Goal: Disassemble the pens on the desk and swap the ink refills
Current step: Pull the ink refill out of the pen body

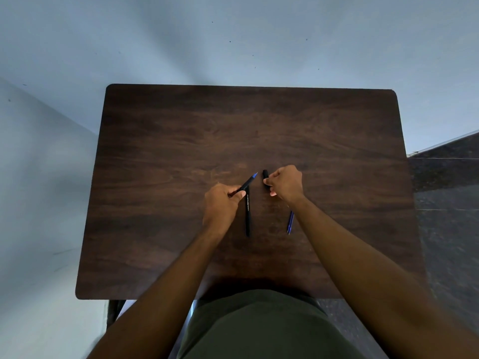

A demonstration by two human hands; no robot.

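Nearest the camera, the person's lap in dark olive cloth (261, 325) fills the bottom centre, with both bare forearms reaching forward over the near edge of the dark wood-grain counter (160, 141). The left hand (221, 203) is closed around the rear end of a black pen with a blue tip (246, 183); its long axis runs diagonally, tip pointing away from the person and to the right, raised off the surface. Just beside that hand, a second black pen barrel with white lettering (247, 213) lies flat on the counter, its long axis running nearly straight toward and away from the person. The right hand (285, 182) is curled, thumb and fingers pinching a short black pen cap (265, 177) held roughly upright, near the blue tip but apart from it. A loose blue ink refill (290, 222) lies on the counter partly under the right wrist, its axis slightly tilted, its point toward the person. All parts cluster at the counter's middle, well apart from every edge; the far half and both side margins are bare wood. Pale floor (46, 177) surrounds the counter, with darker stone flooring (448, 193) at right.
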